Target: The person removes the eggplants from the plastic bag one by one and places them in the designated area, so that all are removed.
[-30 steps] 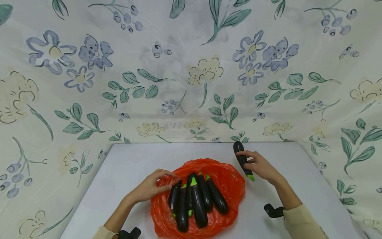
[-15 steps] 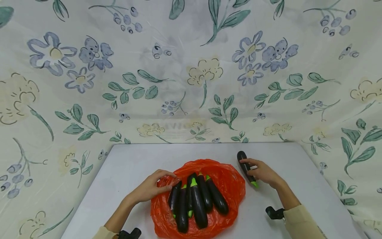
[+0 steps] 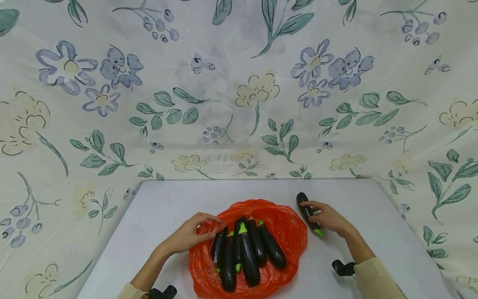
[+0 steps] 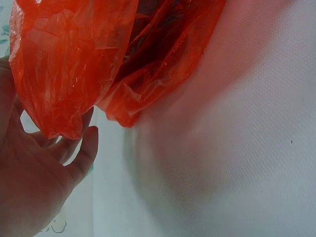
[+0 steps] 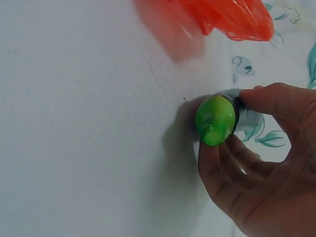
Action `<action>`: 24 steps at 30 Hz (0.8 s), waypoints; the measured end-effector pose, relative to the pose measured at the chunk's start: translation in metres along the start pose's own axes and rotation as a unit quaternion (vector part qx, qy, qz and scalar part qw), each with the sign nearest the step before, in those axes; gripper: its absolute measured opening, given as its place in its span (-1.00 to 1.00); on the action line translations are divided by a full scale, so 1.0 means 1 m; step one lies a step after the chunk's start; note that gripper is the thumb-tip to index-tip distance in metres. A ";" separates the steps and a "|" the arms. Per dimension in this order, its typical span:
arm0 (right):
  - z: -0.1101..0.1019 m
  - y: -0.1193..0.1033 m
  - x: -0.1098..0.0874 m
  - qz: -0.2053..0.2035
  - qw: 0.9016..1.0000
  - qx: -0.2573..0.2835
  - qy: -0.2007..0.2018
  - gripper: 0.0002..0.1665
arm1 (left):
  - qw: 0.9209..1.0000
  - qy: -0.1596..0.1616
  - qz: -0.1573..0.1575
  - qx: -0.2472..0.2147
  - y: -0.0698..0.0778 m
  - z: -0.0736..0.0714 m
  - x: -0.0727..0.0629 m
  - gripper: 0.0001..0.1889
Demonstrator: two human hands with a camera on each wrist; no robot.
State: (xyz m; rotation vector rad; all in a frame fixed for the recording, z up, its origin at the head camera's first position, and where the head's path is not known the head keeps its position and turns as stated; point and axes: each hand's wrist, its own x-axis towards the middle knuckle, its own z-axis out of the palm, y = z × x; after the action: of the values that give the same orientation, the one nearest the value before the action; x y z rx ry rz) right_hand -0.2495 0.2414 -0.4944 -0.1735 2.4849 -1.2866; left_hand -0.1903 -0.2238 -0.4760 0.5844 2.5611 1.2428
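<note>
A red plastic bag (image 3: 289,224) lies spread with its mouth up, several dark eggplants (image 3: 247,255) with green stem ends inside it. At the bag's left rim, my left hand (image 3: 188,236) holds the plastic; in the left wrist view the bag's edge (image 4: 64,74) hangs between thumb and fingers. Right of the bag, my right hand (image 3: 330,216) grips a single eggplant (image 3: 303,203) around its middle, its green stem end towards me. The right wrist view looks straight at that green stem end (image 5: 215,121), thumb on one side and fingers on the other, close over the table.
The white table (image 3: 175,195) ends at the back against a floral-patterned cloth (image 3: 257,158), which also rises at both sides. Black wrist devices (image 3: 342,268) sit at both cuffs.
My right hand has brought the eggplant down and slightly right, nearer to me, slowing in the last half second. The left hand and the bag stay in place.
</note>
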 end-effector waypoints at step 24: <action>-0.001 0.003 -0.003 -0.012 1.000 0.002 0.020 -0.39 | 1.000 0.000 0.011 0.003 0.003 0.000 -0.001 -0.62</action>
State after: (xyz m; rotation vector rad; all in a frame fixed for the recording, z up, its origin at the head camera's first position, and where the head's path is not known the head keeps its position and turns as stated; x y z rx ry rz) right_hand -0.2469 0.2444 -0.4957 -0.1784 2.5204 -1.3171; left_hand -0.1884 -0.2224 -0.4732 0.6142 2.5657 1.2437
